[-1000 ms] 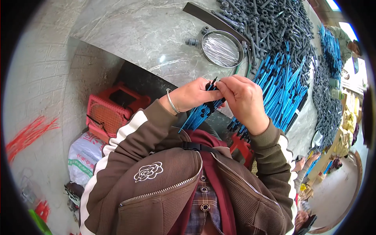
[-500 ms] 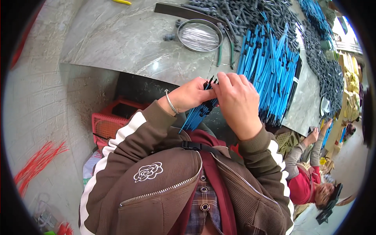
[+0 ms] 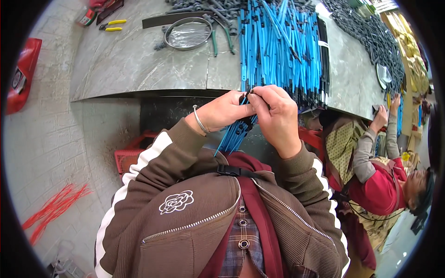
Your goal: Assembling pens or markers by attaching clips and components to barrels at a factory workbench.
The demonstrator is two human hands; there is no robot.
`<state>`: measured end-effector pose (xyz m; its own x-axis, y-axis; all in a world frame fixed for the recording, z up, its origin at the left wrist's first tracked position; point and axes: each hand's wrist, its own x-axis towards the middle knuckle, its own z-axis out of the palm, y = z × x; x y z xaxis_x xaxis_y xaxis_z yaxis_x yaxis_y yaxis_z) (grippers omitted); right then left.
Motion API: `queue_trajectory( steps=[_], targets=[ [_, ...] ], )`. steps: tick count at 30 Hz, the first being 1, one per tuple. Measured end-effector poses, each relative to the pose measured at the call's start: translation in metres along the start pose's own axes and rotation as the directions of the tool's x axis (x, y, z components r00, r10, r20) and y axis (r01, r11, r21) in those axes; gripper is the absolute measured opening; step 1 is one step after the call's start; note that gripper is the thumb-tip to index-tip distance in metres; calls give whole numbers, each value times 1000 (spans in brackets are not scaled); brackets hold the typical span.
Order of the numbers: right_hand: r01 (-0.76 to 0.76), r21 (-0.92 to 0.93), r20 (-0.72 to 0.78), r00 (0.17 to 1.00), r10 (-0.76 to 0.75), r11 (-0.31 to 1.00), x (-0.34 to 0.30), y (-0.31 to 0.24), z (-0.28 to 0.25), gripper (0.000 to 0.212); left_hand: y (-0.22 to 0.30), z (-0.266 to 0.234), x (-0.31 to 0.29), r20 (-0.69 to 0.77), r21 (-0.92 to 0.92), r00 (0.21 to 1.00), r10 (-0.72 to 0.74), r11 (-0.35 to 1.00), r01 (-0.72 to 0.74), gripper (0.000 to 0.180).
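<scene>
A bundle of thin blue sticks with black ends [image 3: 234, 136] is held in my left hand [image 3: 221, 112], closed around its upper part, and the sticks slant down toward my lap. My right hand [image 3: 279, 118] is closed right beside it. Its thumb and fingertips pinch at the black tips on top of the bundle; what exactly lies between them is hidden. Both hands are just in front of the table's near edge. Beyond them lies a big pile of similar blue sticks [image 3: 278, 55] on the table.
On the grey marbled table [image 3: 134, 60] stand a round metal dish of thin wires [image 3: 187, 33], green-handled pliers [image 3: 214, 44] and yellow-handled pliers [image 3: 113, 25]. Dark grey parts [image 3: 384, 51] are heaped at the right. A co-worker [image 3: 378, 185] sits at my right. A red crate [image 3: 130, 160] stands below.
The view has swung, so the table's things sit farther left and the co-worker shows more fully. Both hands stay together at the bundle; the right fingertips have shifted slightly at its top.
</scene>
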<state>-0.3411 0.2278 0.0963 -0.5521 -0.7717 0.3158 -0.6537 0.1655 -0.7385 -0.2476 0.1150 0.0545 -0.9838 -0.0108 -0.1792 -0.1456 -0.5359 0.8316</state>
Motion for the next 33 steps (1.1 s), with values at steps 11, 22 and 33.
queue_trajectory(
  steps=[11,22,33],
  targets=[
    [215,-303,36,976,-214,928,-20,-12,-65,23,-4,41,11,72,93,997,2,996,-8,14],
    [86,-311,-29,995,-100,947,-74,-3,-93,12,-3,52,7,92,42,994,-66,997,62,21],
    [405,-618,-36,842,-538,674,-81,-5,-89,26,-2,56,-1,159,78,985,-63,996,51,18]
  ],
)
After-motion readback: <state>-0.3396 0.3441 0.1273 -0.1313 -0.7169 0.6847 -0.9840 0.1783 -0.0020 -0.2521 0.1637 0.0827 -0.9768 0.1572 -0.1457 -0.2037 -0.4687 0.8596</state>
